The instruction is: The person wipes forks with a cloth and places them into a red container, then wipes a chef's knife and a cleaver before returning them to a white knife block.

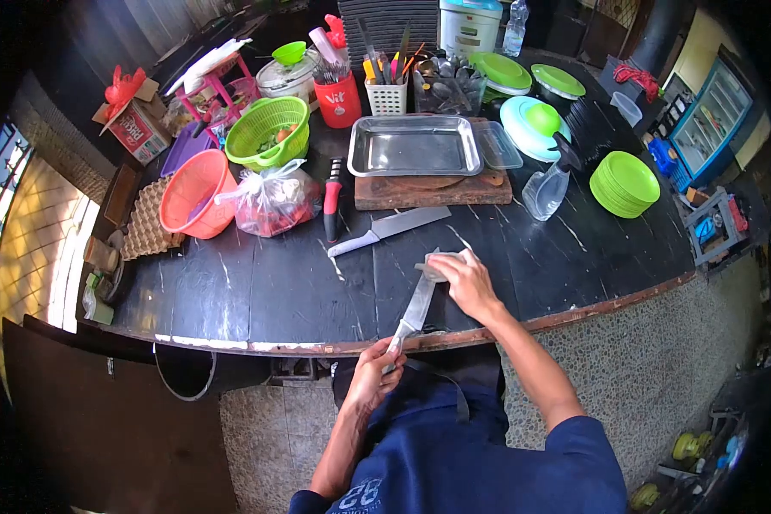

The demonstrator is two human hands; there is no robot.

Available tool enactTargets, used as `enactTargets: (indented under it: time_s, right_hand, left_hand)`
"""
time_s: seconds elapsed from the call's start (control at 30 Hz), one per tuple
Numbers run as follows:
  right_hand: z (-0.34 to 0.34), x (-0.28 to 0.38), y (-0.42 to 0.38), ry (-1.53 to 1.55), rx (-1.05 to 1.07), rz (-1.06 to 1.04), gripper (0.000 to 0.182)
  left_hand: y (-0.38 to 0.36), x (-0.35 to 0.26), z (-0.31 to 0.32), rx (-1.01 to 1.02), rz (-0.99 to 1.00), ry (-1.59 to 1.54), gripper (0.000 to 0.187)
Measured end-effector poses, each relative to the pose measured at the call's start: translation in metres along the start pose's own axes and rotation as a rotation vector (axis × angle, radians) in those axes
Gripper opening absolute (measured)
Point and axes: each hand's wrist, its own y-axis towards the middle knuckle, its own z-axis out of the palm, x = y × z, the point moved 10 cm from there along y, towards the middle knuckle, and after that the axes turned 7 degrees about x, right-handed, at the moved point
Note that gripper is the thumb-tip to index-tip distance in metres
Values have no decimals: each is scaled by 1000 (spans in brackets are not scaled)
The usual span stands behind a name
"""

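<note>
My left hand (373, 374) is closed around the pale handle of a kitchen knife (419, 305), its blade angled up and away from me over the table's front edge. With my right hand (469, 284) I pinch a greyish-white folded cloth or tissue (438, 267) against the blade near the tip. The cloth and fingers cover part of the tip. A second, broader knife (408, 223) with a white handle lies just beyond. A red-and-black knife sharpener (333, 201) rests to its left.
Beyond the knives, a metal tray (415, 146) sits on a wooden cutting board (385, 195). At left are a tied plastic bag (276, 204), an orange basket (199, 195) and a green basket (268, 133). Rightward stand a spray bottle (546, 190) and stacked green plates (624, 185).
</note>
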Motion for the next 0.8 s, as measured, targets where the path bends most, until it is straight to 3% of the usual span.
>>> enactTargets:
  time_s: [0.2, 0.33, 0.4, 0.5, 0.8]
  right_hand:
    - [-4, -34, 19, -56, 32, 113, 44]
    - [-22, -15, 22, 35, -56, 36, 45]
    - [-7, 17, 8, 141, 170, -27, 47]
    - [-1, 71, -12, 288, 290, -239, 47]
    - [8, 20, 9, 136, 133, -63, 44]
  left_hand:
    - [1, 3, -3, 38, -5, -121, 24]
    - [1, 5, -10, 33, -21, -169, 21]
    - [0, 7, -11, 33, -25, -201, 20]
    - [0, 0, -8, 19, -20, -180, 17]
    - [4, 10, -13, 71, -35, -212, 20]
